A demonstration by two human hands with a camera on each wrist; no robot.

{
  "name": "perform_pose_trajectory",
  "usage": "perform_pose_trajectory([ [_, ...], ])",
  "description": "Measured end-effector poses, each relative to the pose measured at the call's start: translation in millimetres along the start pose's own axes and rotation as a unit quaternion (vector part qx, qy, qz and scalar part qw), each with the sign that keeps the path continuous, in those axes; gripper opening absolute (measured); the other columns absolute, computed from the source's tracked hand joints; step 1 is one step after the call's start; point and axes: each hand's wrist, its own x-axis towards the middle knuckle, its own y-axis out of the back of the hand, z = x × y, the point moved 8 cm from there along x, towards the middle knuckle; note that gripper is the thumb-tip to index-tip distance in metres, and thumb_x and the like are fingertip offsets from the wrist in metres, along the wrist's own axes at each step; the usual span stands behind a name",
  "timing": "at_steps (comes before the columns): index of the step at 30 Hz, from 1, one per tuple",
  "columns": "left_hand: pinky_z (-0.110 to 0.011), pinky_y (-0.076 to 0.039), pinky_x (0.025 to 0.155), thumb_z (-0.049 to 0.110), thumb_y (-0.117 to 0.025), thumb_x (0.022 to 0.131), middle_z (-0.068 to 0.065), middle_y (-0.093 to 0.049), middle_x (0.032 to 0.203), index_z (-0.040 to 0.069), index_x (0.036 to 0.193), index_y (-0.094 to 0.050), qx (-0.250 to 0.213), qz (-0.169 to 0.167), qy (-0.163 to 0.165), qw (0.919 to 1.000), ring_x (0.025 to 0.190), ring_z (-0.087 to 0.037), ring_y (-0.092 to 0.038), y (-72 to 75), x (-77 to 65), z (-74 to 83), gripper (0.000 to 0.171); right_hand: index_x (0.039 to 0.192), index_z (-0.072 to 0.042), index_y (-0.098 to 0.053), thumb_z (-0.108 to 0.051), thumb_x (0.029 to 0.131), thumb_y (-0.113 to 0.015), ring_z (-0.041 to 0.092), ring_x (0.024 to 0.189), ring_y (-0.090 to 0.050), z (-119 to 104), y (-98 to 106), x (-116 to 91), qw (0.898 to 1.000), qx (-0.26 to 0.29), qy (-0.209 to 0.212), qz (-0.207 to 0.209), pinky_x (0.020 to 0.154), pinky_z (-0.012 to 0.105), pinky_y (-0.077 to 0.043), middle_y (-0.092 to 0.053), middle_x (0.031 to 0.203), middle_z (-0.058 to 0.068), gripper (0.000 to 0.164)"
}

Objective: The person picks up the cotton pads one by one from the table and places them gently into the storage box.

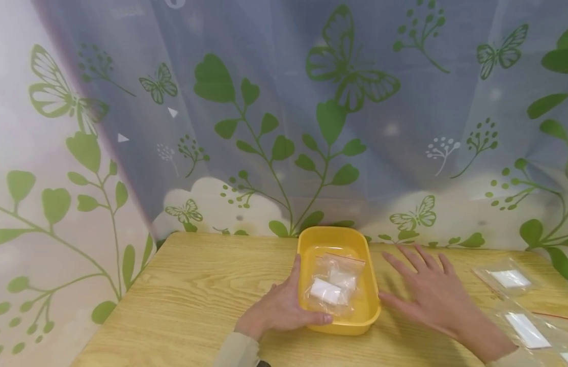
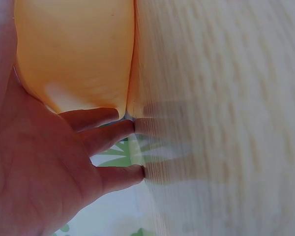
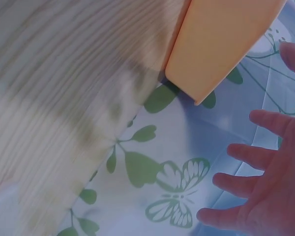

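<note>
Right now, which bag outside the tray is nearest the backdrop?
The loose bag highest in the head view; the other loose bags lie farther from the backdrop.

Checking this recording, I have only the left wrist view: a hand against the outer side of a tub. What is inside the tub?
Observer: From the head view, the yellow tub holds small clear bags with white contents.
Reviewer: What is on the far side of it from my camera?
Observer: The right hand, beside the tub's right side with its fingers spread.
Reviewer: Anything past that?
Observer: Yes, more bags lie on the table, to the right of that hand.
</note>
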Motion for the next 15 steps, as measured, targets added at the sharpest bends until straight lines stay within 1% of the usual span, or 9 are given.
perform_pose_trajectory([
  [7,-0.067,-0.013,0.126,0.071,-0.08,0.072,-0.015,-0.023,0.17,0.02,0.164,0.017,-0.001,0.001,-0.004,1.0,0.152,-0.038,-0.036,-1.2,0.5,-0.7,0.142,0.151,-0.027,-0.05,-0.067,0.085,-0.069,0.049,0.137,-0.047,11.6,3.3,-12.1,1.0,0.004,0.0,0.015,0.097,0.081,-0.039,-0.049,0.155,0.014,0.08],
  [15,-0.066,-0.013,0.127,0.07,-0.081,0.072,-0.017,-0.025,0.169,0.021,0.164,0.017,-0.004,0.0,0.0,1.0,0.151,-0.039,-0.036,-1.6,0.9,-1.2,0.142,0.149,-0.028,-0.052,-0.067,0.082,-0.073,0.051,0.134,-0.048,27.7,4.7,-25.4,1.0,0.008,-0.021,0.012,0.095,0.082,-0.036,-0.05,0.154,0.016,0.08],
])
